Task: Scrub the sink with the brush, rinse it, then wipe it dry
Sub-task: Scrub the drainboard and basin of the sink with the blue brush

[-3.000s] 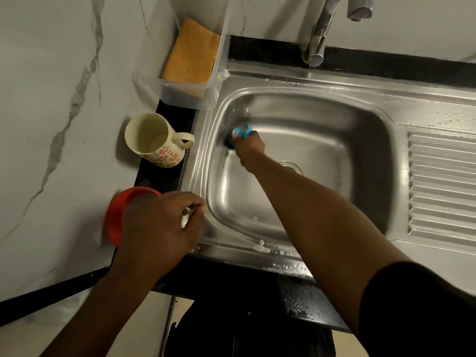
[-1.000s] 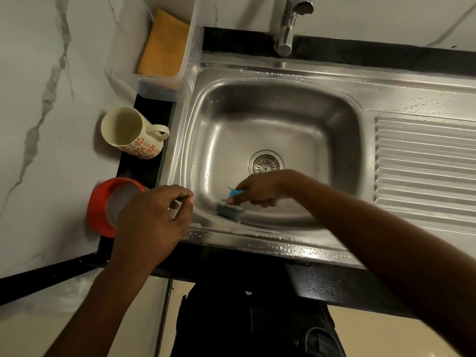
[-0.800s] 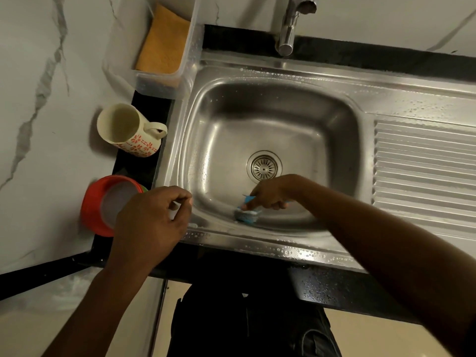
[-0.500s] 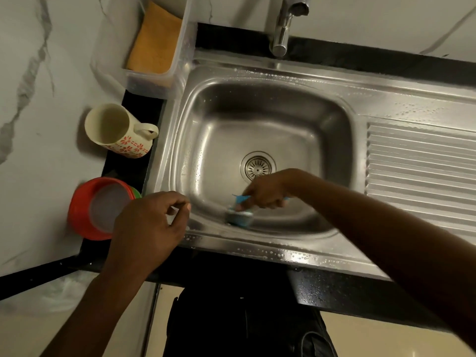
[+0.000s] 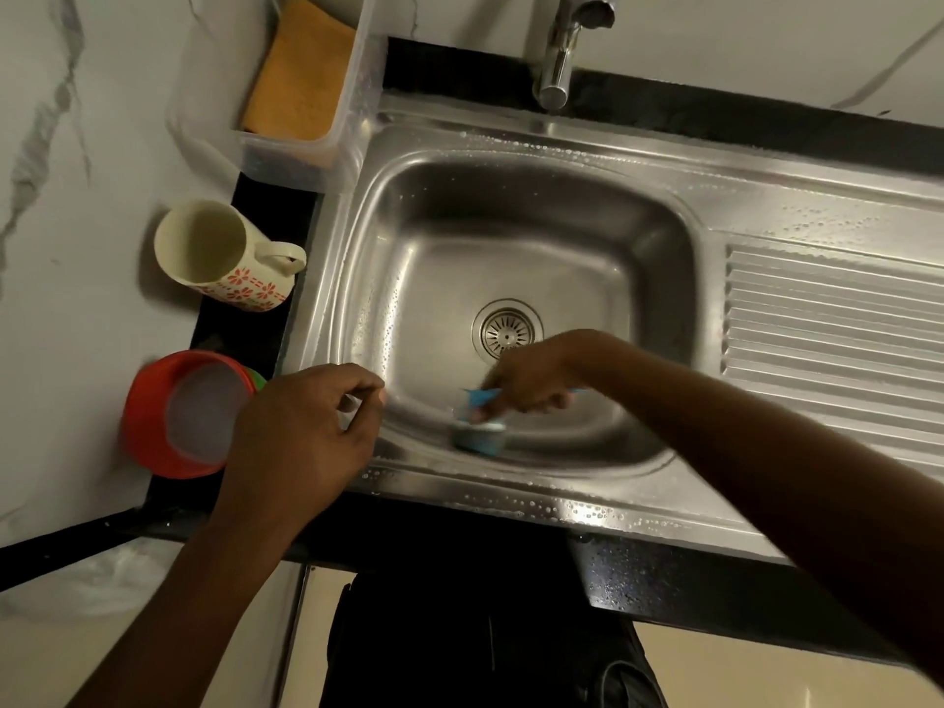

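Our right hand grips the brush to scrub the sink's near wall; our left hand, curled empty, perhaps steadies us.

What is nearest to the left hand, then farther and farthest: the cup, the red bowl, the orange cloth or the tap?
1. The red bowl, just left of the left hand.
2. The cup, farther back on the counter.
3. The orange cloth, in the tub at the back.
4. The tap, behind the sink, to the right.
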